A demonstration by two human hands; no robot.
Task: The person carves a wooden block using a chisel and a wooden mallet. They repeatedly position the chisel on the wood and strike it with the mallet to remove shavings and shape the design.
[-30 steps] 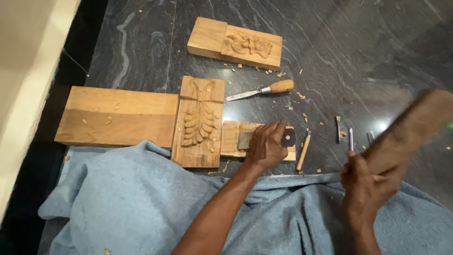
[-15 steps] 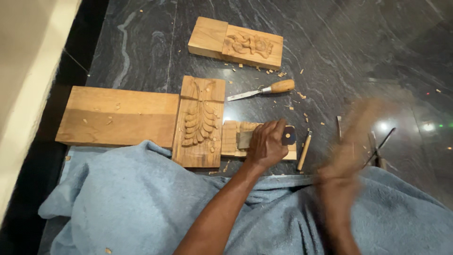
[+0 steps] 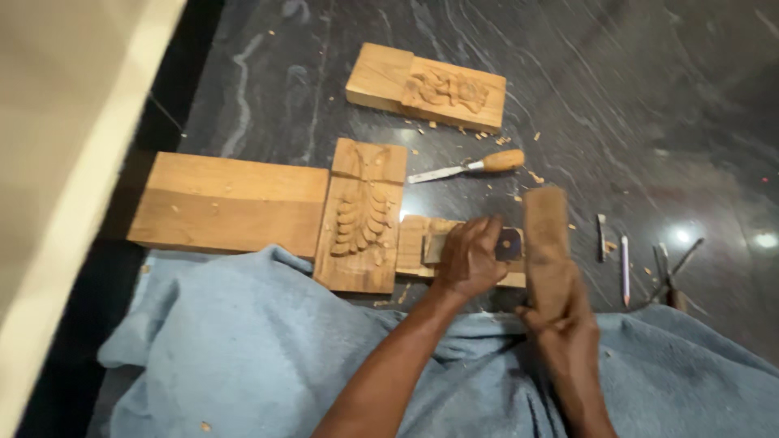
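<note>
My left hand (image 3: 469, 258) grips a chisel whose dark end (image 3: 510, 242) pokes out to the right, its blade on a small wooden block (image 3: 412, 241) lying on the dark stone floor. My right hand (image 3: 561, 324) holds a wooden mallet block (image 3: 544, 243) upright, right beside the chisel's end. A carved leaf-pattern panel (image 3: 362, 212) lies just left of the small block.
A plain plank (image 3: 231, 201) lies left of the carved panel. A second carved block (image 3: 428, 86) sits farther away, with a wooden-handled chisel (image 3: 469, 166) below it. Several thin tools (image 3: 646, 261) lie at the right. A blue cloth (image 3: 243, 357) covers my lap. Wood chips dot the floor.
My right hand has swung the wooden mallet block from raised at the right down and leftward to the chisel's end. My left hand has stayed on the chisel.
</note>
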